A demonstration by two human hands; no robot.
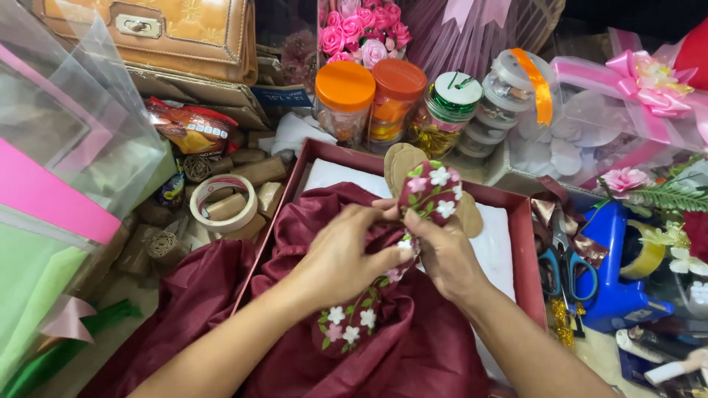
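Both hands, left hand point(346, 254) and right hand point(442, 254), are closed on a flowered shoe point(430, 193), held up over the red box point(527, 254).

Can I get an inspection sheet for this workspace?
Surface: red box lined white, maroon cloth spilling out.
Job's things: flowered shoe raised over the box; second one on the cloth.
Clutter: jars, tape roll, scissors, blue dispenser, roses, paper sheets.
Grippers: left hand and right hand both on the raised shoe.
Cables: nothing seen.
Surroundings: tan bag, wrapped gift.
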